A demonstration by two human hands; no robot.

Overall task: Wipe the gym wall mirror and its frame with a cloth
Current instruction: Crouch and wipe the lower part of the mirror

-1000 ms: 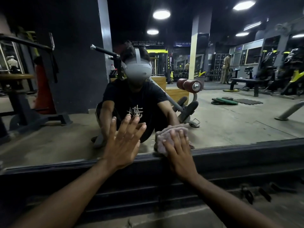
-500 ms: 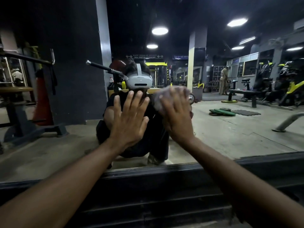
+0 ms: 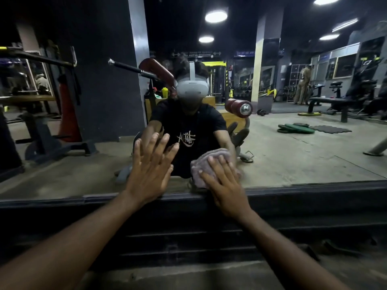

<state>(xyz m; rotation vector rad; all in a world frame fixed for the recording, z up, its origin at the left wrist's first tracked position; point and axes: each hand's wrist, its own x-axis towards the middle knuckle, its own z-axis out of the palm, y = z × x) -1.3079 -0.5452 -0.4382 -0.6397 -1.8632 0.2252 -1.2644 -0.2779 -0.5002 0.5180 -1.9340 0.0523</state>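
Your right hand [image 3: 225, 185] lies flat on the cloth [image 3: 206, 164], fingers [image 3: 212, 164] straight and spread, none curled round it. You press the cloth against the mirror [image 3: 293, 155] rather than grip it. That suits wiping: a spread palm loads a wide patch of fabric, so each pass rubs more glass. The cloth, a bunched pinkish-grey wad, sits at the mirror's bottom edge, a little right of your own reflection, with its lower hem right at the frame [image 3: 314, 192]. The heel of your right hand overlaps the frame's top lip.

Your left hand [image 3: 149, 170] is released too. Its palm is flat to the glass with the fingers fanned upward, holding nothing, just beside the cloth on its left. I judge it serves as a brace, so you can lean in while crouched low. Bare skin may leave prints there that you'd have to go over.

The step in hand looks like the lowest strip of glass, where it meets the frame. The dark frame bar runs along the whole bottom edge, and I can't tell whether it has been wiped. In the reflection, green plates [image 3: 295, 128] lie on the gym floor, well apart from you.
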